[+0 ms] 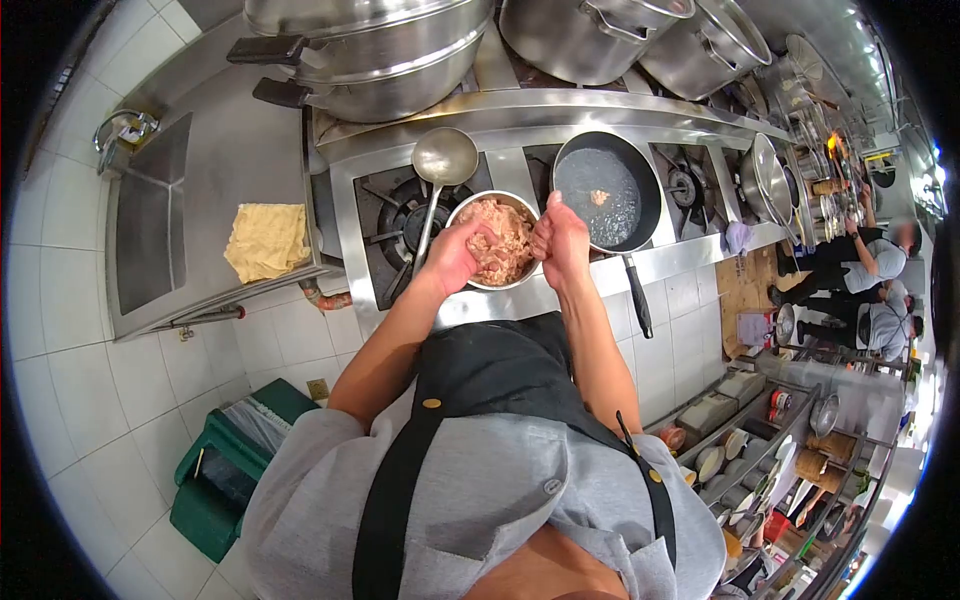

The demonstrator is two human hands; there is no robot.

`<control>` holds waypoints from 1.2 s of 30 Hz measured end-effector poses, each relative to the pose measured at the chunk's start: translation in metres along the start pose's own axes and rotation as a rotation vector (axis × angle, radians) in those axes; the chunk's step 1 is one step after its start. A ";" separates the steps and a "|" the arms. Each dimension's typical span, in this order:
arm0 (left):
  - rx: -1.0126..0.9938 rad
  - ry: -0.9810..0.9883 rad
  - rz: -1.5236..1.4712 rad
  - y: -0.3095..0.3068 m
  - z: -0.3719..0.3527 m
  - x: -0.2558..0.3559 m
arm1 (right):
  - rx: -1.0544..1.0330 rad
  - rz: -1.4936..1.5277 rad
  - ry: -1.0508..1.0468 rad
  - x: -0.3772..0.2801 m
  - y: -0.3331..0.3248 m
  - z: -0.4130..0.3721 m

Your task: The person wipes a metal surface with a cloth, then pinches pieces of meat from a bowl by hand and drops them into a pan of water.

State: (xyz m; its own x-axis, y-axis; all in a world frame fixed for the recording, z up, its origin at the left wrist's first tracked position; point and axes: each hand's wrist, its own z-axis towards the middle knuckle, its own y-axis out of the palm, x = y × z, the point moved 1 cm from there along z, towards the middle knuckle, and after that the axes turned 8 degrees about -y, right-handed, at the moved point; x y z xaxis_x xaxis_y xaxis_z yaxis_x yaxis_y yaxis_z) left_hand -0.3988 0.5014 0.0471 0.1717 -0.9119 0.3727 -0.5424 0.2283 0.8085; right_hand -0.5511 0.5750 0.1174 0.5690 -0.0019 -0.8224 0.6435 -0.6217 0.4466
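A steel bowl (520, 283) full of pink minced meat (505, 250) rests at the front of the stove. My left hand (450, 262) reaches over its left side, fingers and thumb closed on the meat and partly sunk in it. At the bowl's right rim my right hand (563, 240) is curled shut, and what lies inside the fingers is hidden. Just right of that hand, a black frying pan (652, 200) holds clear bubbly liquid with one small lump of meat (600, 197) in it. A large ladle (445, 157) lies left of the bowl.
Large steel pots (370, 60) line the back ledge. On the left are a sink (150, 220) and a folded yellow cloth (268, 240) on the steel counter. A green bin (235, 470) stands below. Further right, two people (870, 265) stand near crowded shelves (780, 470).
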 end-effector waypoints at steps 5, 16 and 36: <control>0.138 0.065 0.093 -0.005 0.004 -0.013 | -0.178 0.027 -0.101 -0.007 0.001 -0.013; 0.020 0.081 0.285 0.019 0.001 -0.004 | -0.223 -0.874 -0.577 0.015 -0.013 -0.014; -0.063 0.054 0.240 -0.004 0.016 -0.013 | -0.219 -0.900 -0.384 0.012 -0.032 -0.006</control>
State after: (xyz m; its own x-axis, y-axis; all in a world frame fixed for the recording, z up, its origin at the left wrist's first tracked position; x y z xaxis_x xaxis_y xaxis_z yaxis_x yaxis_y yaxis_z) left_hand -0.4123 0.5071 0.0312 0.0890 -0.8097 0.5801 -0.5209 0.4586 0.7200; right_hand -0.5613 0.5995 0.0952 -0.3551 0.1214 -0.9269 0.8550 -0.3587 -0.3745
